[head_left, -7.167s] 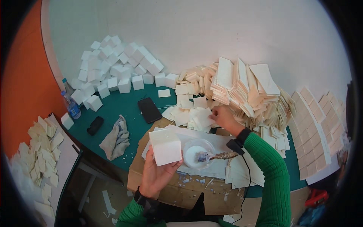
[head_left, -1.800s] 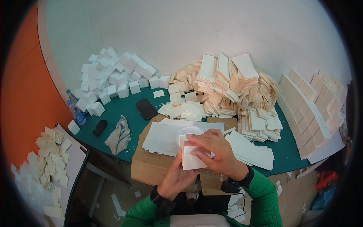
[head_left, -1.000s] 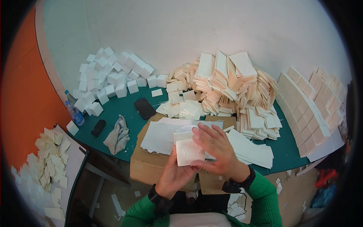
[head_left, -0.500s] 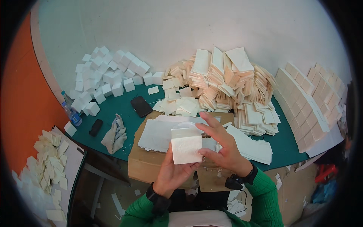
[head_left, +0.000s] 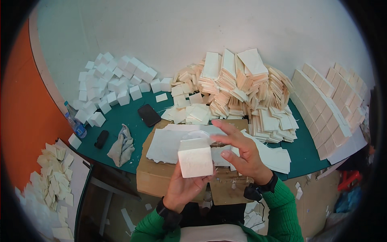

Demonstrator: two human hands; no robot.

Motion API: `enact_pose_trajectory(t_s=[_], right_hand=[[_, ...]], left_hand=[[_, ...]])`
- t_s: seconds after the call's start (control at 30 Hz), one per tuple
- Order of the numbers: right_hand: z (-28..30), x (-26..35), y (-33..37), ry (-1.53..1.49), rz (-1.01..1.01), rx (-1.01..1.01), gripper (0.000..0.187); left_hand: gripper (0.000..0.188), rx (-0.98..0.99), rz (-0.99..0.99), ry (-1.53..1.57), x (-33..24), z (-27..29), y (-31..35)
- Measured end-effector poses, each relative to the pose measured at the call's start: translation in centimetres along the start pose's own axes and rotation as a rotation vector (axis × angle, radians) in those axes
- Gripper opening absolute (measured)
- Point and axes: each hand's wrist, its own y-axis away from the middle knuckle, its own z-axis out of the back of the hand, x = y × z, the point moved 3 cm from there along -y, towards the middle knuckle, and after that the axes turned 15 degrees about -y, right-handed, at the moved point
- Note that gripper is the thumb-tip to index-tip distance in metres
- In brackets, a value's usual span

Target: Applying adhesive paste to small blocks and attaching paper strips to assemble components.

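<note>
Head view | left hand (head_left: pixel 182 188) gripping white block (head_left: pixel 196 160) | right hand (head_left: pixel 245 156) spread | bowl (head_left: pixel 196 133) mostly hidden behind block

The held block (head_left: pixel 196 163) is looking matt and slightly rough, like paper, and the cardboard (head_left: pixel 158 180) is showing a dull, worn surface. The crumpled cloth (head_left: pixel 121 147) is appearing coarse and matt, while the labelled bottle (head_left: pixel 79 129) is looking like smooth, clear plastic.
</note>
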Motion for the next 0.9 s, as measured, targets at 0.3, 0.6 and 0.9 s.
enact_pose_trajectory(t_s=[0.3, 0.6, 0.9], right_hand=[[-2.2, 0.7, 1.6, 0.007, -0.021, -0.036, 0.065], [-3.6, 0.2, 1.5, 0.064, -0.093, -0.134, 0.080], [-3.7, -0.9, 1.5, 0.043, -0.162, -0.177, 0.087]], left_hand=[[0.062, 0.053, -0.001, 0.230, -0.3, -0.5, 0.0], [0.059, 0.055, -0.027, 0.180, -0.3, -0.7, -0.1], [0.056, -0.047, -0.101, 0.156, -0.2, -0.6, 0.0]])
